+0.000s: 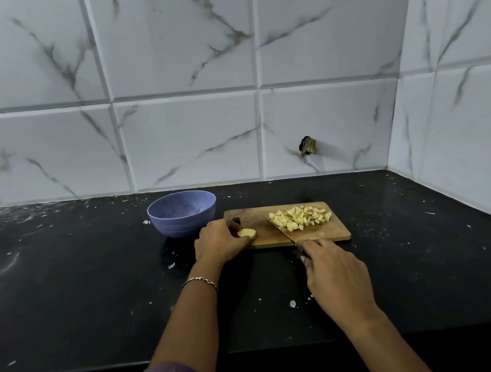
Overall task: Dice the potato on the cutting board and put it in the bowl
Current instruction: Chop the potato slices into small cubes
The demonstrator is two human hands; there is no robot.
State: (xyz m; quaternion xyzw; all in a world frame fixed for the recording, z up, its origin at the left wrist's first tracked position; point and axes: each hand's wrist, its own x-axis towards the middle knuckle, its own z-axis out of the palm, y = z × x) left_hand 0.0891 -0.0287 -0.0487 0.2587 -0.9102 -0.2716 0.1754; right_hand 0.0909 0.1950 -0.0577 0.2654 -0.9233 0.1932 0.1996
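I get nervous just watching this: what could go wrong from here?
The last potato piece is small and the left hand grips it, so the knife in the right hand could nick fingers. The diced pile sits near the cutting board's right end, far from the bowl, so cubes could spill onto the counter in transfer.

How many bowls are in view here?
1: the bowl stands on the counter, left of the board, beyond the left hand. No other shows.
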